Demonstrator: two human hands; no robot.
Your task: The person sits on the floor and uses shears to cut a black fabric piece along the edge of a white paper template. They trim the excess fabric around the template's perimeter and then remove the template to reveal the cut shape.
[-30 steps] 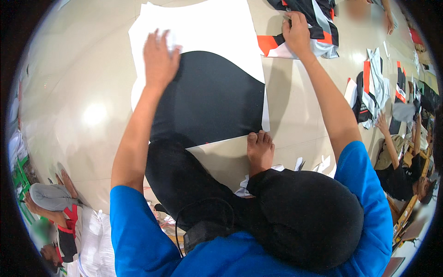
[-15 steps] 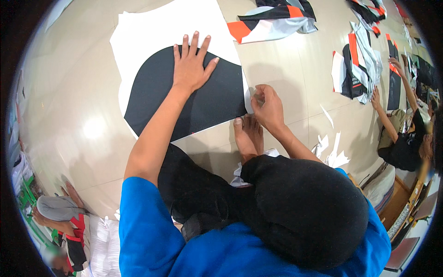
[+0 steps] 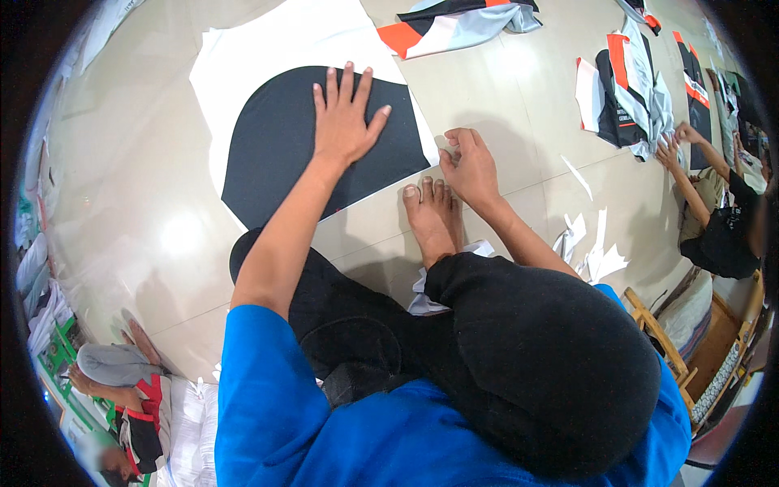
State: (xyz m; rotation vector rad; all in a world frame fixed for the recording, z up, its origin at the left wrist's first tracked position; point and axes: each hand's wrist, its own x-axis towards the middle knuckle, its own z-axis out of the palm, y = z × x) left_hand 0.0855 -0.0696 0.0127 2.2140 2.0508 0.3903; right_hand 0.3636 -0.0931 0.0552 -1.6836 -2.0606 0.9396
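Note:
My left hand (image 3: 344,130) lies flat with its fingers spread on a black cut piece (image 3: 268,150) with a rounded top, which looks like fabric. This piece rests over a larger white sheet (image 3: 280,36) on the floor; whether the sheet is cloth or paper I cannot tell. At the black piece's right corner is my right hand (image 3: 474,169), its fingers curled together beside the white edge. What it pinches, if anything, is hidden. My bare foot (image 3: 432,213) stands just below that corner.
Orange, black and grey fabric pieces (image 3: 462,26) lie beyond, with another pile (image 3: 629,89) farther right. White scraps (image 3: 596,247) litter the tiled floor (image 3: 519,122). A co-worker in black (image 3: 722,235) reaches in at right; another person (image 3: 134,406) sits lower left.
The view has shifted, so the far pieces sit higher. My left hand still rests on the black piece, and my right hand stays curled at its corner. The right co-worker's hands have drawn together.

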